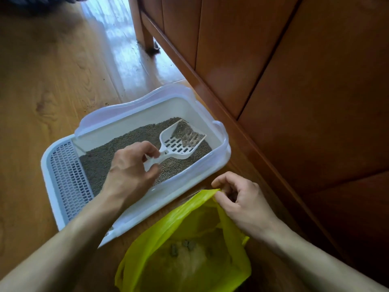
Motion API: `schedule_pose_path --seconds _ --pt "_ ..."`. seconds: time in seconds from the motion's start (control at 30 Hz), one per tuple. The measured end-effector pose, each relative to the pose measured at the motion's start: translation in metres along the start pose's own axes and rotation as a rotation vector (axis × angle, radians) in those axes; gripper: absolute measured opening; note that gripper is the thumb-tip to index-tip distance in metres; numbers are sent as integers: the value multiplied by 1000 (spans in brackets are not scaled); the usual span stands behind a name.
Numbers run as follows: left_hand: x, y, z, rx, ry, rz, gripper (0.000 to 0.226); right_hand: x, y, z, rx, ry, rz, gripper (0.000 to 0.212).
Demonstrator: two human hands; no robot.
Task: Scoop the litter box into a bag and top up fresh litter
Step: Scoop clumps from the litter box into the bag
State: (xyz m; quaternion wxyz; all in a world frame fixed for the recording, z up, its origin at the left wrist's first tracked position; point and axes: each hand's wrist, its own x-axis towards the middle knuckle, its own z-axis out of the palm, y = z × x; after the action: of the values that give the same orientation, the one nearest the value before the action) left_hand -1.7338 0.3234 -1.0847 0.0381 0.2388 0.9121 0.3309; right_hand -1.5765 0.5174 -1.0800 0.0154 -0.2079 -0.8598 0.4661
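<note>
Both hands busy: our left hand point(128, 165) grips scoop point(179, 142) over litter box point(134, 209); right hand point(242, 199) pinches near bag point(160, 234) rim.

The litter box point(216, 169) before me is white, its clip-on rim point(134, 102) a translucent pale lilac, its step grate point(69, 180) grey with a pattern of slots. The litter point(130, 140) is grey-brown and granular. My scoop point(179, 142) is white with dark slotted rows. My bag point(164, 226) is yellow-green, grey clumps point(185, 245) inside. The floor point(42, 81) is honey-coloured woodgrain, the cabinet point(294, 81) reddish-brown.
</note>
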Motion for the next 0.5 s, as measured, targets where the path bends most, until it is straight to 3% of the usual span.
schedule_pose_path --seconds 0.27,0.5 --pt "-26 -5 -32 63 136 -48 19 -7 -6 1 -73 -49 -45 10" --pt "-38 5 -28 0 129 47 21 -16 -2 2 -58 -74 -72 9"
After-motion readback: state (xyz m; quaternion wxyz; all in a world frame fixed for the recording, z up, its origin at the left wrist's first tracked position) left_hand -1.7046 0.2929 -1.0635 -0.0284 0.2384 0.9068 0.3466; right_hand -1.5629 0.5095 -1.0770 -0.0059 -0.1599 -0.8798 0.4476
